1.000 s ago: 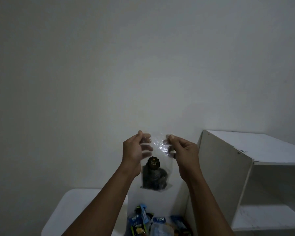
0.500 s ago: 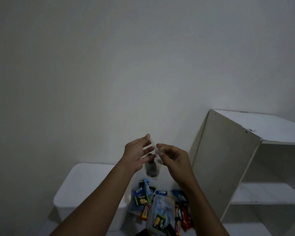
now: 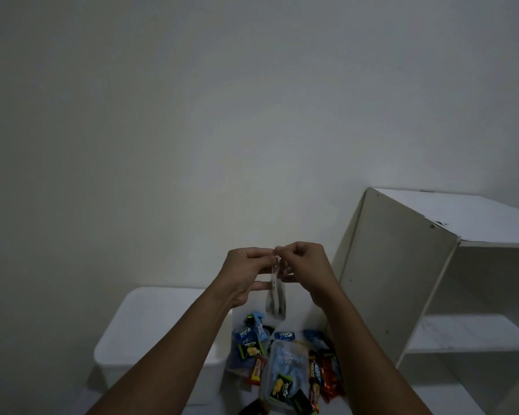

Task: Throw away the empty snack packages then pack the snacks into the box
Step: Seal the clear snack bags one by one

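While hands point(image 3: 246, 274) point(image 3: 306, 269) pinch packet point(image 3: 277, 298), snacks point(image 3: 282, 363) below, shelf point(image 3: 402, 265) beside

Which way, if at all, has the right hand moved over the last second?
Yes. The right hand has moved left, away from the white shelf unit, meeting the left hand at the top of the clear packet.

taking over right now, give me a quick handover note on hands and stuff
Left hand and right hand both pinch the top edge of the clear packet, held up in the air.
It hangs above the snack pile, something dark in its lower part.
White container left of pile, shelf unit right.
Done: nothing visibly packed.
Left: sort this packet, bin empties, box the snacks.
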A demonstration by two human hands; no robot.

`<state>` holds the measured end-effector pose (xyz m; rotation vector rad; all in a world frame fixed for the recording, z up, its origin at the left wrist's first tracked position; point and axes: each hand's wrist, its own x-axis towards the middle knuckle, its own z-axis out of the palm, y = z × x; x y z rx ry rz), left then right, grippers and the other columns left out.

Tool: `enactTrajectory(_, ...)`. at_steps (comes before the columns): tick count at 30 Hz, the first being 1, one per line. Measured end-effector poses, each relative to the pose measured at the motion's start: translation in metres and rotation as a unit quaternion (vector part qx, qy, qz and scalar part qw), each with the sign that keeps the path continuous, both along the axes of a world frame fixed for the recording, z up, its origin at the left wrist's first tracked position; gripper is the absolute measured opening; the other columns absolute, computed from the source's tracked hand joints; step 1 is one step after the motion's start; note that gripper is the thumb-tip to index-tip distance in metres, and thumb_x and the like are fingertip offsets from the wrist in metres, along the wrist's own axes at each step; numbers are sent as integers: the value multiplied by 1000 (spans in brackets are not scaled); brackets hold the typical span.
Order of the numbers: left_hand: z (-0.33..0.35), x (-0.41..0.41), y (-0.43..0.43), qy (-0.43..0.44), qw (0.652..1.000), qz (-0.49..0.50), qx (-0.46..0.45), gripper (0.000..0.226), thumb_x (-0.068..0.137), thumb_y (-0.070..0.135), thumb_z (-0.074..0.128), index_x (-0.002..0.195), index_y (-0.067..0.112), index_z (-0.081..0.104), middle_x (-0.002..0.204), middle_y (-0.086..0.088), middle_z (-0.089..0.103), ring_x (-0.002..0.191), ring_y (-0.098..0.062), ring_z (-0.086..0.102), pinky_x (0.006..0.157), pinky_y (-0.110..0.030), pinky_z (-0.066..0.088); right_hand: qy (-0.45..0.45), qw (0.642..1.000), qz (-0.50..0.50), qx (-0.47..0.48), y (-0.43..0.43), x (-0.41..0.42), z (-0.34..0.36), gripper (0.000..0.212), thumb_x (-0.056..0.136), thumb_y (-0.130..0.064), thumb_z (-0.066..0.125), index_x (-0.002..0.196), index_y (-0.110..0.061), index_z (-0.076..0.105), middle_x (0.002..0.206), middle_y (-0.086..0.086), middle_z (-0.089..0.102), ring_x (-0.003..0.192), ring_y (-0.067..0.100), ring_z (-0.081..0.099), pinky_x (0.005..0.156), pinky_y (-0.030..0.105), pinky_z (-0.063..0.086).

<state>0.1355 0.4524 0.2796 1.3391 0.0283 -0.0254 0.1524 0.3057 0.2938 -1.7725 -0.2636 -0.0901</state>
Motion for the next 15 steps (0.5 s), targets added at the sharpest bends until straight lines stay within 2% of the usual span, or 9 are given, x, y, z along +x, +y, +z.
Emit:
enactTrajectory(4, 0, 2, 0, 8, 999, 7, 34, 11, 88, 7, 70, 98, 8, 75, 88, -7, 75, 67, -16, 64, 63, -30, 49, -2, 1000, -30, -4, 0, 5, -3, 23, 96, -12, 60, 82, 5, 69, 65, 12, 70, 58, 19, 67, 72, 51, 62)
enactTrajectory(9, 1, 7, 1, -8, 999, 27, 34, 12, 86, 2, 71, 98, 4, 72, 93, -16, 75, 78, -26, 73, 62, -31, 57, 3, 1000, -14, -14, -3, 5, -5, 9, 89, -5, 65, 92, -1, 73, 77, 18, 74, 71, 29, 72, 76, 49, 61)
enactTrajectory(12, 1, 7, 1, -10, 999, 29, 23, 16, 85, 0, 71, 100, 3, 71, 92, -16, 75, 77, -25, 73, 61, -31, 57, 1, 1000, -12, -21, -5, 6, -4, 16, 86, 2, 63, 99, -5, 71, 83, 20, 74, 83, 37, 73, 80, 47, 62)
enactTrajectory(15, 1, 7, 0, -13, 999, 30, -6, 18, 85, -4, 70, 102, 1, 69, 93, -17, 73, 76, -25, 74, 62, -33, 59, 9, 999, 21, -41, -6, 4, -1, 21, 84, 2, 68, 101, -12, 68, 86, 24, 73, 86, 37, 72, 80, 46, 62)
